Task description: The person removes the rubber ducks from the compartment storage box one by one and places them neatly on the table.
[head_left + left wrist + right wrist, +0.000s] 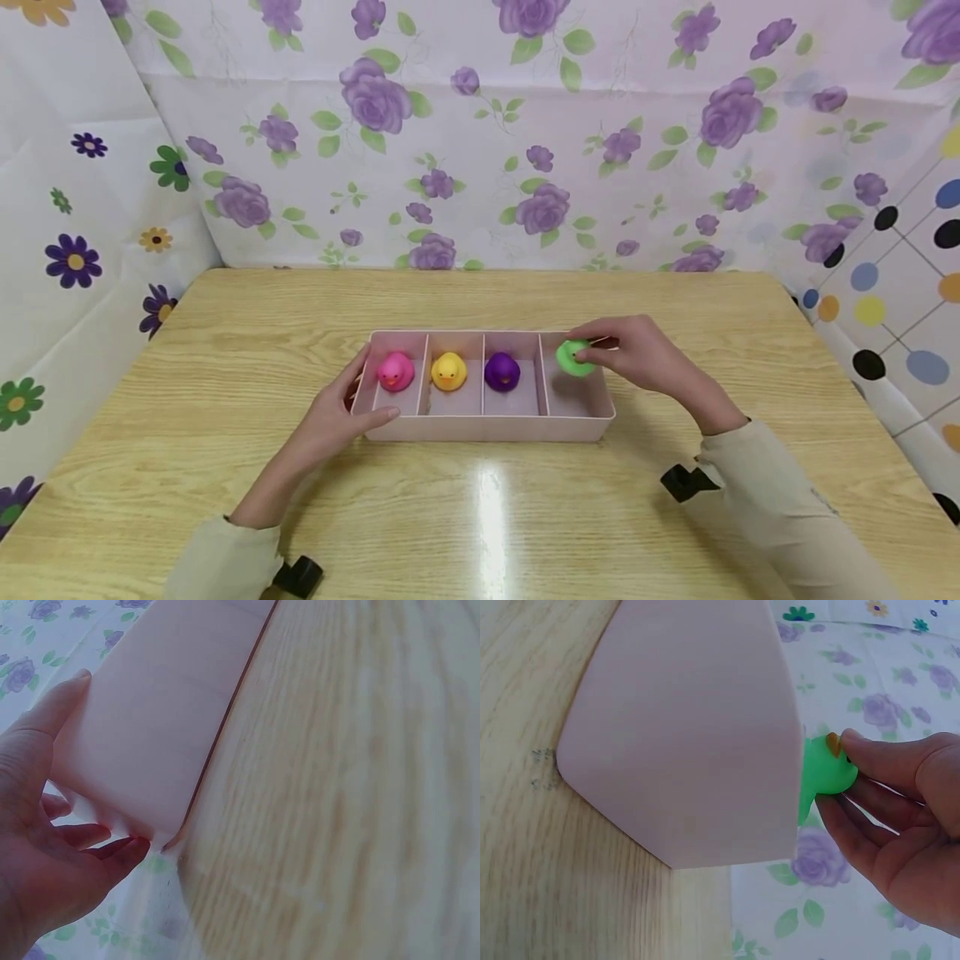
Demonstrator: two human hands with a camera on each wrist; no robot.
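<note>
At the left, your left hand gripped the end of the pink tray, thumb over the front rim and fingers bent against the end wall. Had that hold tugged or tilted the tray, the pink duck, yellow duck and purple duck, sitting unheld in compartments 1, 2 and 3, might have slid or tipped. At the right, your right hand pinched the green duck between thumb and fingers, over compartment 4 near its right end wall. Its rounded body could have squirted free if you squeezed unevenly, perhaps landing on its side; a drift leftward risked bumping the last divider, and a drift rightward risked snagging the end wall or dropping the duck onto the table.

Your left wrist view showed the bent fingers that the head view mostly hid, but no ducks. Only the head view gave you all 4 ducks and their compartments. Your right wrist view showed the orange beak and the green duck's head standing past the rim; the wall hid its lower part, so you could not tell whether its base touched the tray floor
</note>
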